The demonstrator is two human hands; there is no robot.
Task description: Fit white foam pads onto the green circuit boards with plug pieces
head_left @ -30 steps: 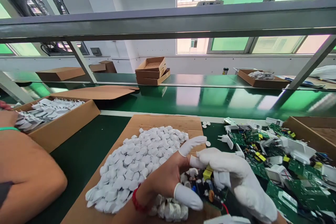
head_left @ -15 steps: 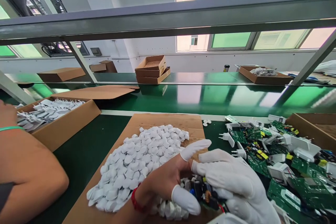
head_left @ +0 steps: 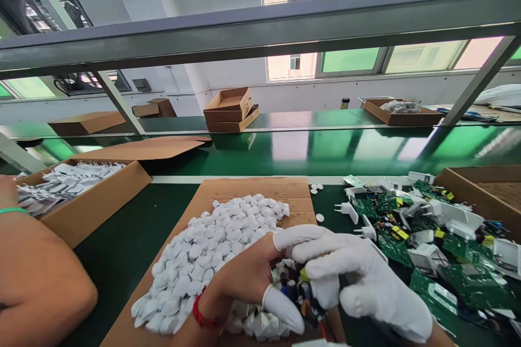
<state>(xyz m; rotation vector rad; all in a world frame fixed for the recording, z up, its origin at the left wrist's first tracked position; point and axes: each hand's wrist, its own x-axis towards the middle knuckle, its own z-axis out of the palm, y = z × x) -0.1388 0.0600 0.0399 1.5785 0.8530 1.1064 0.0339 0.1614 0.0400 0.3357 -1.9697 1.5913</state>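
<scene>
My left hand (head_left: 248, 274), with white finger covers on thumb and forefinger and a red wristband, grips a circuit board (head_left: 299, 295) with dark, yellow and copper-coloured parts. My right hand (head_left: 370, 276), in a white glove, has its bent fingers against the board's right side and close to my left forefinger; its thumb stands apart from them. A red wire leads down from the board toward a white casing (head_left: 319, 343) at the bottom edge. Left of the hands, a pile of small white discs (head_left: 211, 246) lies on a cardboard sheet (head_left: 254, 187).
Circuit boards with white plug housings (head_left: 431, 233) are heaped at right, beside a cardboard box (head_left: 472, 190). A few loose white discs (head_left: 319, 218) lie on the green table. At left stand a box of white parts (head_left: 97, 200) and another person's arm (head_left: 40, 271). A metal beam (head_left: 244, 32) crosses above.
Both hands have shifted slightly left with the board. The right glove has turned, its thumb now showing. Another loose disc now lies on the table right of the cardboard. The view has shifted a little.
</scene>
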